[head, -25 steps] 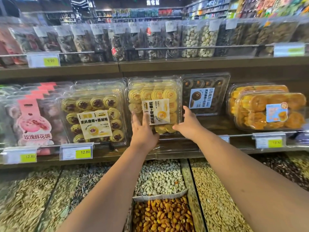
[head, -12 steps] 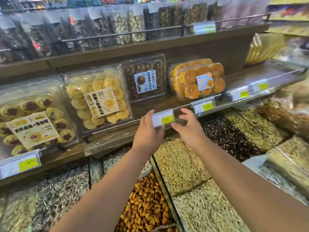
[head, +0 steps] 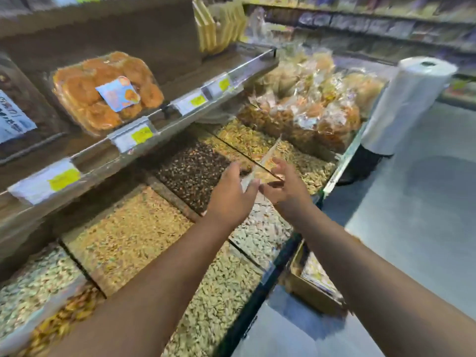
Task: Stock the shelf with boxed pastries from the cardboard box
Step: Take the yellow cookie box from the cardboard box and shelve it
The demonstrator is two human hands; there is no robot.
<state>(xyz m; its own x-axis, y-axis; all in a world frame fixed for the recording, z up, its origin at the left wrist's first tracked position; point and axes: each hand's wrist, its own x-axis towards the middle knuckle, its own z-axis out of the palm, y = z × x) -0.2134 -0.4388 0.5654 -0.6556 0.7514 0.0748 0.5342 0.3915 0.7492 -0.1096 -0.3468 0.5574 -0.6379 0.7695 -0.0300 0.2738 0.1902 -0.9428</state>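
Clear plastic box of round orange-brown pastries w/ a pale blue label [head: 108,91] sits upper left of frame on the brown wooden shelf [head: 180,81], leaning back, label face toward camera. Long axis runs roughly left-right along the shelf, tilted a bit in frame; label's top edge points up-right. To its left, at frame edge, part of a dark clear-lidded box w/ white label [head: 15,117], same shelf. Shelf space to the right of the orange box looks bare up to a row of upright yellow flat packs [head: 219,27]. Yellow-and-white price tags [head: 134,135] clip along the shelf's front rail.

Open brown cardboard box [head: 313,289] shows lower right of centre, on the grey floor [head: 412,228], tucked beside the bin unit; contents blurred, can't tell what's in it.

Below the shelf: open bulk bins of seeds & nuts [head: 128,235], a dark batch [head: 190,171] mid-frame. Right of those, clear bags of orange snacks [head: 309,104]. White roll of plastic bags [head: 409,99] stands upright at the unit's right end.

Left hand [head: 229,199] & right hand [head: 288,191] hover over the bins at frame centre, close together, well apart from both boxes. Each hand's grip: fingers spread apart, holding nothing. A clear bin divider [head: 268,163] sits just behind the fingertips; touching or not, can't tell. Frame is motion-blurred.
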